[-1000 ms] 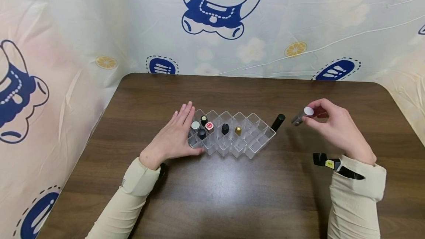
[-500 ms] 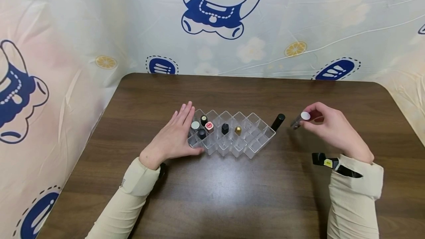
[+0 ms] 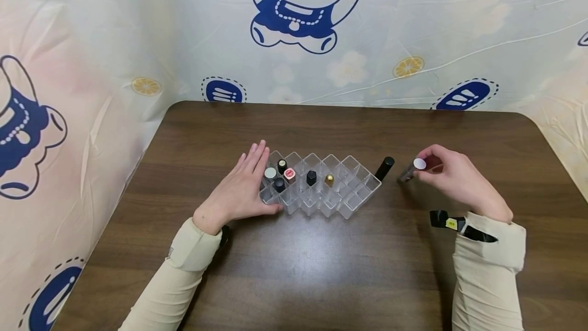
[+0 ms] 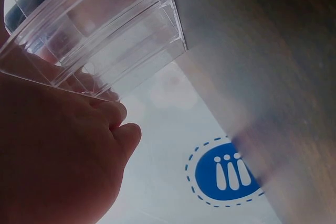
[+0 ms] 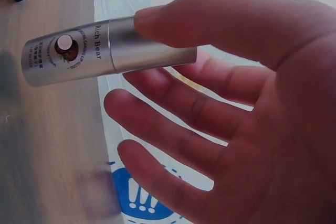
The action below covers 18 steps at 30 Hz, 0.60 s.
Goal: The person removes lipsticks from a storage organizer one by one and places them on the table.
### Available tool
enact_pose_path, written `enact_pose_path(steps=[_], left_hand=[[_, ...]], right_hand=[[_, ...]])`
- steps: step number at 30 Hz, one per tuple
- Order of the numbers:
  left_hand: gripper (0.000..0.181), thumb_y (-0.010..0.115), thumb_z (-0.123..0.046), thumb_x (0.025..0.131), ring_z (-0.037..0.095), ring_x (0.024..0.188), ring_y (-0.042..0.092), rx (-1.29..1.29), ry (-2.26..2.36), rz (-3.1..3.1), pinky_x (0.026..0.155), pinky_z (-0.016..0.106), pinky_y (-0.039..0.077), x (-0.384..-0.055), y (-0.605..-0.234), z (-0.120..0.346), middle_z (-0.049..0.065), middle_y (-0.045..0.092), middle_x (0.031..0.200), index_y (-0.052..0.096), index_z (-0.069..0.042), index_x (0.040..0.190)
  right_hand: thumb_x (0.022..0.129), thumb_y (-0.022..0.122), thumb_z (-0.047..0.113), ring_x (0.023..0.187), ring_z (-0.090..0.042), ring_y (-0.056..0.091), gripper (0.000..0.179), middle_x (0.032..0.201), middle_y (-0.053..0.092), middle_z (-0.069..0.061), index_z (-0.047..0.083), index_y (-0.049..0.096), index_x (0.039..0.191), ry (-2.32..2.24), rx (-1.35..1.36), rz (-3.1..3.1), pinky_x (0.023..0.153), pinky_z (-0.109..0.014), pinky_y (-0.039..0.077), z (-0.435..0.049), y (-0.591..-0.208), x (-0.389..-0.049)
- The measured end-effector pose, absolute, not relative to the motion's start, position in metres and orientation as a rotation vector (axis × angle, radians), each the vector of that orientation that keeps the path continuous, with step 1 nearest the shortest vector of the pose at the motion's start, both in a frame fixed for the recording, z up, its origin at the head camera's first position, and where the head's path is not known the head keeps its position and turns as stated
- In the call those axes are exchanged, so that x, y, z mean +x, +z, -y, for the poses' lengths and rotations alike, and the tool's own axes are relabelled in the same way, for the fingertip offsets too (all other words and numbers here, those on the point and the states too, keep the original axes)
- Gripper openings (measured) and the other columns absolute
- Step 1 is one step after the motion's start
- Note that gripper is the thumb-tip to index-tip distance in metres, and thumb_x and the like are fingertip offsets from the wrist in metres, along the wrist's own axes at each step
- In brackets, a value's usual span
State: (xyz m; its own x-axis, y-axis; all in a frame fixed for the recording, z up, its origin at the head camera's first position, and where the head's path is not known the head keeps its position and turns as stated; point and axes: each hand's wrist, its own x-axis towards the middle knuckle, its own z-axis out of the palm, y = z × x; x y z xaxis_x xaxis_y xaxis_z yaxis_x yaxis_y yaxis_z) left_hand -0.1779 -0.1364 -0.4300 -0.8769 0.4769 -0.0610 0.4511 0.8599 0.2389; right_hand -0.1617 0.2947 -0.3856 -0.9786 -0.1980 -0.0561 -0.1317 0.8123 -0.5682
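A silver lip balm (image 3: 412,170) is pinched at its cap end by the thumb and fingers of my right hand (image 3: 452,178). It leans over the table's right half, its lower end close to the wood. In the right wrist view, the lip balm (image 5: 68,53) shows "Rich Bear" printing, and the other fingers spread below it. My left hand (image 3: 239,193) rests with straight fingers against the left end of a clear lipstick organizer (image 3: 346,211). In the left wrist view the organizer's clear wall (image 4: 142,40) rises beside that hand.
Several capped tubes stand in the organizer's left and middle slots, among them a pink-topped one (image 3: 289,175), a black one (image 3: 311,178) and a gold one (image 3: 329,181). A tall black tube (image 3: 385,168) stands by its right corner. Printed cloth (image 3: 184,29) hangs behind the brown table (image 3: 285,280).
My right hand has moved slightly left and toward me, lowering the lip balm near the black tube. The left hand and organizer have stayed put.
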Motion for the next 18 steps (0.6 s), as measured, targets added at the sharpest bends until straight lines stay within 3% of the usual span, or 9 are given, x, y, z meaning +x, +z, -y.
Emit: enact_pose_path(steps=[18], left_hand=[[0.126, 0.069, -0.069, 0.069, 0.027, 0.152, 0.0, 0.731, 0.33, -2.916, 0.123, 0.046, 0.011, -0.1785, -0.4302, 0.1363, 0.01, -0.006, 0.164, 0.007, -0.002, 0.155]], right_hand=[[0.088, 0.07, 0.018, 0.094, -0.029, 0.064, 0.028, 0.1, 0.068, -0.014, 0.003, 0.059, 0.11, -0.887, -0.253, -2.871, 0.071, -0.015, 0.048, -0.2957, -0.3915, -0.1657]])
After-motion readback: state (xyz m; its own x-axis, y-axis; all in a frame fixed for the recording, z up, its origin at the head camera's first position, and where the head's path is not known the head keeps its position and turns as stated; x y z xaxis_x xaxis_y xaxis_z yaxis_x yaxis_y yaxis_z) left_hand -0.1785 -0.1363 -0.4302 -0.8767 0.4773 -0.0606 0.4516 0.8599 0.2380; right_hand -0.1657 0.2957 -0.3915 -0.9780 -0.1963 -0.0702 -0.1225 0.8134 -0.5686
